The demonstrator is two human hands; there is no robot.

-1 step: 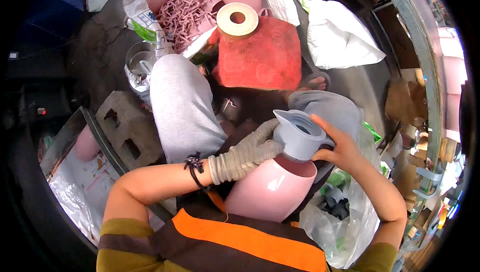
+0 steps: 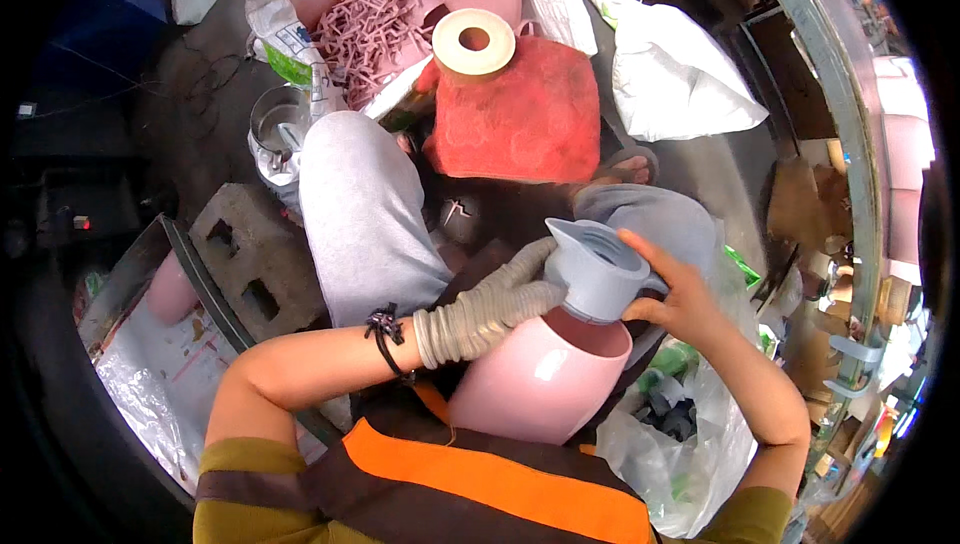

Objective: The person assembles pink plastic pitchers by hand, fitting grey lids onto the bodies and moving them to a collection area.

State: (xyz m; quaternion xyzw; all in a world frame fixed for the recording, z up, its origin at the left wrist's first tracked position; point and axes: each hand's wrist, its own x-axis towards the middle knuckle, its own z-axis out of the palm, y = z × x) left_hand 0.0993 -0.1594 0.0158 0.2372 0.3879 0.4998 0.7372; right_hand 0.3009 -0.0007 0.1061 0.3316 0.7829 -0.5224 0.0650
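A grey-blue jug top [image 2: 592, 282] with a pointed spout and a round threaded opening sits over the mouth of a glossy pink jug body [image 2: 535, 384]. The body leans in my lap, and its rim shows around the lower edge of the top; whether the two are joined I cannot tell. My left hand [image 2: 490, 316], in a pale knitted glove, presses its fingers against the spout side. On the other side, my bare right hand [image 2: 680, 289] grips the top by its handle, with fingers along the rim and the thumb lower down.
Ahead stands a red cloth-covered block [image 2: 520, 114] bearing a roll of tape [image 2: 474, 41]. Behind it a sack holds pink handles [image 2: 370, 9] and bodies. A concrete block [image 2: 255, 259] lies left, a plastic bag of grey parts [image 2: 680, 444] right, and a white sack [image 2: 680, 74] farther off.
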